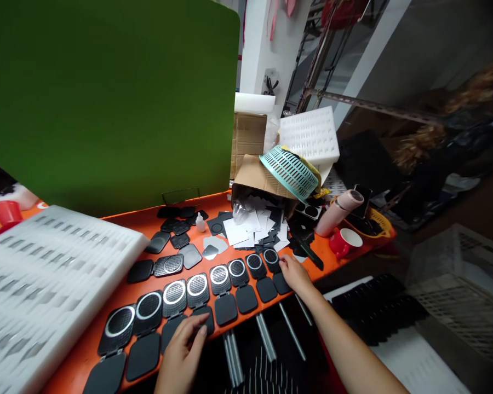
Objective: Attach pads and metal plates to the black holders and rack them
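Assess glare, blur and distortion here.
Head view: mesh discs glare brightly; head view: the far right is dim and smeared, the pale crate soft; head view: the wide lens seems to stretch the foam tray; head view: left hand and right hand read fairly clearly.

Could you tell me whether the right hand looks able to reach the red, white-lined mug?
Probably yes: between the right hand and the red, white-lined mug, only a long dark object lies low on the orange table.
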`<state>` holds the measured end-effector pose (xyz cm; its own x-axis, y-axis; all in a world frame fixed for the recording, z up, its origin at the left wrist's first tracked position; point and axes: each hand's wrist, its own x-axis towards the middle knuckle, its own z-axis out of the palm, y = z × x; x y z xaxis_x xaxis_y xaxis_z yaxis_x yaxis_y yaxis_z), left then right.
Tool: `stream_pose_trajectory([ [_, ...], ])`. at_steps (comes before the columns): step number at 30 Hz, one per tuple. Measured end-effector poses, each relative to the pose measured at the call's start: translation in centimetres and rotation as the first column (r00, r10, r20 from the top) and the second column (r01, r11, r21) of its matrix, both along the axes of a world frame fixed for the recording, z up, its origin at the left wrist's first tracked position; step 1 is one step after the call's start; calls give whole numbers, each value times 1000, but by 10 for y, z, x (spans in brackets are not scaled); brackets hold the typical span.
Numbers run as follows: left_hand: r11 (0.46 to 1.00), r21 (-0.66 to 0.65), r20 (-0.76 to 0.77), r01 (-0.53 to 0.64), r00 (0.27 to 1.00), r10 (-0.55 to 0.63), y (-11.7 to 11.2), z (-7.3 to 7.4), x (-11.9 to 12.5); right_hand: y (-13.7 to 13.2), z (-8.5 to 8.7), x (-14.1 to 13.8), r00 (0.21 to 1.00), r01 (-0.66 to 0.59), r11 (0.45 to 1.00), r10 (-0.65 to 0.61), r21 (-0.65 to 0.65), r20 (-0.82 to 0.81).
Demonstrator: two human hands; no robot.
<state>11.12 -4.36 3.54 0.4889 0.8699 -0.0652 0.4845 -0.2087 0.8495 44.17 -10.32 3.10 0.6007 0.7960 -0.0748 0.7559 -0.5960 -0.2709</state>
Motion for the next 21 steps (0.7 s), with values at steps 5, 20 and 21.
stream_pose_trajectory([
  [5, 1000, 3, 22, 7, 1000, -7, -2, 9, 1, 52, 17, -14, 983, -178, 983, 176, 50, 49],
  [20, 993, 12, 55, -118, 992, 118, -16, 28, -37, 154, 25, -55, 848, -526, 850, 523, 21, 91],
  [21, 993, 38, 52, -113, 992, 111, -13, 32, -36, 152, 29, -55, 866, -495, 868, 488, 48, 106],
])
